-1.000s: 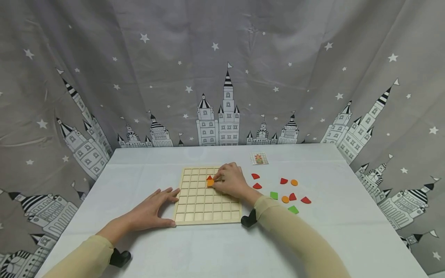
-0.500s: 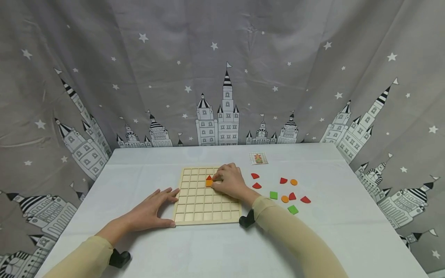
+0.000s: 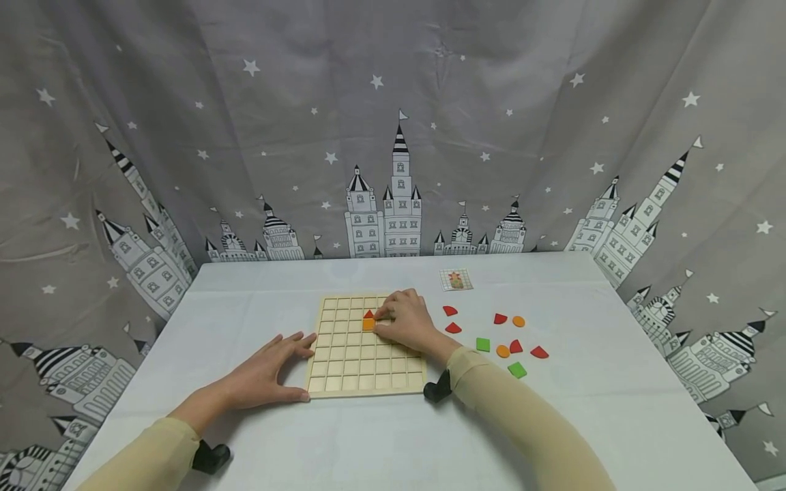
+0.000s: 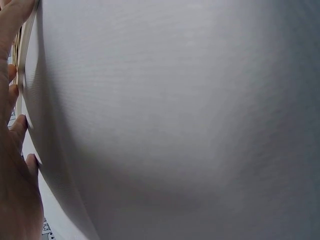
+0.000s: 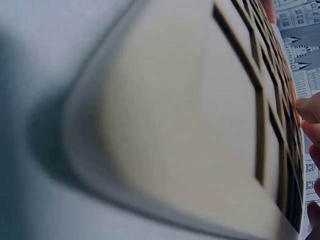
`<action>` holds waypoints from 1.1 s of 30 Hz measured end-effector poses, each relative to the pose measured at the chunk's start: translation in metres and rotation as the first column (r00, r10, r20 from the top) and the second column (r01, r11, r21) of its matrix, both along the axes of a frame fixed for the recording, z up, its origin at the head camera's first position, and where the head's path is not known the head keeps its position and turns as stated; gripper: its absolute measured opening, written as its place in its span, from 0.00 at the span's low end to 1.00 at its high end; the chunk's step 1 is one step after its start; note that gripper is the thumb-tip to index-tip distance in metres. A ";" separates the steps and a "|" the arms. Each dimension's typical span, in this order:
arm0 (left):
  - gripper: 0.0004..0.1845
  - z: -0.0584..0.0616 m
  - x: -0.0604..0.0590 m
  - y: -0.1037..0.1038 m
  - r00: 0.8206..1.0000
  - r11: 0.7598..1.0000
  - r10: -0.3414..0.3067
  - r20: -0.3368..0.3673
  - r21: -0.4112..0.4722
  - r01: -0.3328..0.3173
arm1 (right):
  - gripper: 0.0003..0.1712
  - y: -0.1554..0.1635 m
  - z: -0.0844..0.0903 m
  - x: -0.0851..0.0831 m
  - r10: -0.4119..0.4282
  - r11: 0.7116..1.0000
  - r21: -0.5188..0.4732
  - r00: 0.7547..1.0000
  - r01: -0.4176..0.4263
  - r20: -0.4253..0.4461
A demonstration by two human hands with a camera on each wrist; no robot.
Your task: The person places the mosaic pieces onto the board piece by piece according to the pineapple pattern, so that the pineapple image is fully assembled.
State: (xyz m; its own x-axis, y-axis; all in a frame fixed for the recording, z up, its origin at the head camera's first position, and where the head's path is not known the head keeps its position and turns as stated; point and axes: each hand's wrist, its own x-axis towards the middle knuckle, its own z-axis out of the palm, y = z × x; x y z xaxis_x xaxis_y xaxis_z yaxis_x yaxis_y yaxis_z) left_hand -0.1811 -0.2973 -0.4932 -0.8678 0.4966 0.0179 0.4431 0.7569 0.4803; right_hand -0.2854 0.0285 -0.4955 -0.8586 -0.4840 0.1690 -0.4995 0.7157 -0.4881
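A wooden grid board (image 3: 350, 368) lies on the white table. In its upper part a red triangle piece (image 3: 368, 314) sits directly above an orange square piece (image 3: 368, 324). My right hand (image 3: 381, 320) rests on the board with curled fingers, pinching the orange square at its right edge. In the right wrist view the board (image 5: 175, 125) fills the frame, with my fingertips (image 5: 310, 107) at the orange piece (image 5: 292, 97). My left hand (image 3: 288, 365) lies flat, fingers straight against the board's left edge, thumb by its near-left corner. The left wrist view shows its fingers (image 4: 12, 125) and mostly tablecloth.
Loose pieces lie right of the board: red quarter shapes (image 3: 451, 311) (image 3: 540, 352), orange discs (image 3: 518, 321) (image 3: 503, 351), green squares (image 3: 484, 344) (image 3: 518, 370). A small pattern card (image 3: 457, 279) lies at the back. A castle-print curtain (image 3: 393, 136) hangs behind the table.
The orange piece, tilted a second ago, now sits square in its cell under the red triangle. Both hands have hardly moved.
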 end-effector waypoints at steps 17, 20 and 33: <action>0.45 -0.002 0.003 -0.003 1.000 1.000 -0.008 -0.017 -0.003 0.008 | 0.17 0.059 0.029 0.010 0.083 0.985 -0.158 0.987 -0.061 0.138; 0.45 -0.001 0.003 -0.003 1.000 1.000 -0.004 -0.022 -0.007 0.004 | 0.20 0.076 0.031 0.011 0.066 0.986 -0.165 0.983 -0.037 0.173; 0.44 0.000 0.000 -0.001 1.000 1.000 -0.008 -0.019 0.010 0.008 | 0.29 0.162 0.048 0.016 -0.093 0.979 -0.154 0.968 0.131 0.232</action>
